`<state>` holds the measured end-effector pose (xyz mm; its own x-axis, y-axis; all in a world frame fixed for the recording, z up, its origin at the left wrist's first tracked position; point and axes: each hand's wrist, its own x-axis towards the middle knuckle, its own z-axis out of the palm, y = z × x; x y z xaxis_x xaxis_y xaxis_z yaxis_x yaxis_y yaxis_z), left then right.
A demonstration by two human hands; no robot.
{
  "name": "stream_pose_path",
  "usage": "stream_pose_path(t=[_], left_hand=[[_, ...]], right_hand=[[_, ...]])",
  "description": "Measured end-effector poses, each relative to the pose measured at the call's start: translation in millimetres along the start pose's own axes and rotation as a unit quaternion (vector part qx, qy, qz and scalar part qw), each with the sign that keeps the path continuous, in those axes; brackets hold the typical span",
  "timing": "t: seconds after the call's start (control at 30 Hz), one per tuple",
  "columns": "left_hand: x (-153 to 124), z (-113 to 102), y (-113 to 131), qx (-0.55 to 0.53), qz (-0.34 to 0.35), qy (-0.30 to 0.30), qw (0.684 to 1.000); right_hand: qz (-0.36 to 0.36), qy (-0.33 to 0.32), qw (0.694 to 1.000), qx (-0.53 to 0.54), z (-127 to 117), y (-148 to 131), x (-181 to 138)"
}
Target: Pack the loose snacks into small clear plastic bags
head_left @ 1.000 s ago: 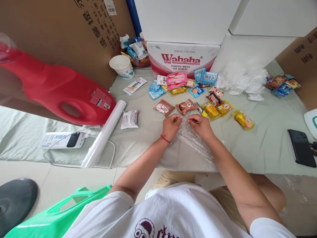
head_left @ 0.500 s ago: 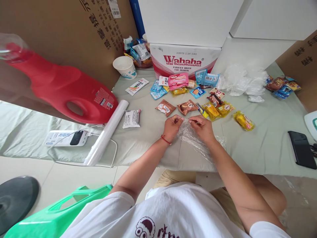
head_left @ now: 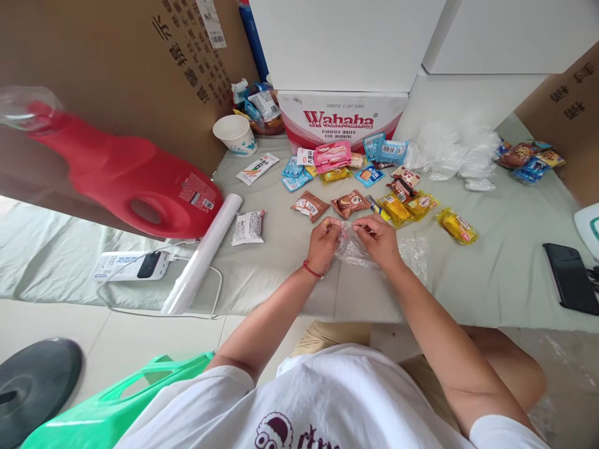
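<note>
Between my two hands is a thin clear plastic bag point(head_left: 358, 252), its top edge pinched at both sides and the rest draped over the cloth to the right. My left hand point(head_left: 326, 242), with a red string at the wrist, is closed on the left part of that edge. Fingers of my right hand point(head_left: 377, 237) pinch the edge a short way to the right. Just beyond my hands lie two brown snack packets point(head_left: 309, 206) and several yellow-wrapped cakes point(head_left: 395, 209). A white printed packet point(head_left: 248, 227) lies left of my left hand.
Further back are a pink wafer pack point(head_left: 332, 156), a Wahaha carton point(head_left: 344, 121) and crumpled clear bags point(head_left: 447, 153). At left stand a paper cup point(head_left: 235, 134), a large red jug point(head_left: 154, 181), a plastic roll point(head_left: 203, 255) and a power bank point(head_left: 133, 265). A phone point(head_left: 571, 277) lies right.
The bag's edge has been drawn slightly toward me and bunched at my left fingers. Its loose part has shifted and spreads flatter to the right. The camera view has tilted a little.
</note>
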<state>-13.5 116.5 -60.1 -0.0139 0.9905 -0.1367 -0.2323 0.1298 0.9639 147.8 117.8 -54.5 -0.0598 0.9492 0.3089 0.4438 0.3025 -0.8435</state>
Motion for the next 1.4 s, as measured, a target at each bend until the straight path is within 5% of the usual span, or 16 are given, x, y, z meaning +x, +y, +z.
stream_pose_path(t=[0.4, 0.63, 0.97, 1.13, 1.23, 1.4], left_hand=[[1, 5, -4, 0.087, 0.040, 0.060, 0.994], [-4, 10, 0, 0.117, 0.090, 0.008, 0.989], [-1, -26, 21, -0.060, -0.080, 0.167, 0.981], [-27, -58, 28, -0.044, -0.083, 0.194, 0.976], [-48, -66, 25, -0.013, -0.101, 0.187, 0.977], [-78, -60, 16, 0.036, -0.113, 0.156, 0.980]], right_hand=[[-0.035, 0.038, 0.997, -0.060, -13, -10, -10], [-0.074, -0.018, 0.996, -0.046, -11, -14, -4], [-0.156, -0.034, 0.983, -0.094, -50, -21, -58], [-0.124, -0.042, 0.985, -0.109, -74, -9, -116], [-0.096, -0.103, 0.985, -0.100, -85, -5, -141], [0.034, -0.051, 0.993, -0.103, -94, -10, -129]])
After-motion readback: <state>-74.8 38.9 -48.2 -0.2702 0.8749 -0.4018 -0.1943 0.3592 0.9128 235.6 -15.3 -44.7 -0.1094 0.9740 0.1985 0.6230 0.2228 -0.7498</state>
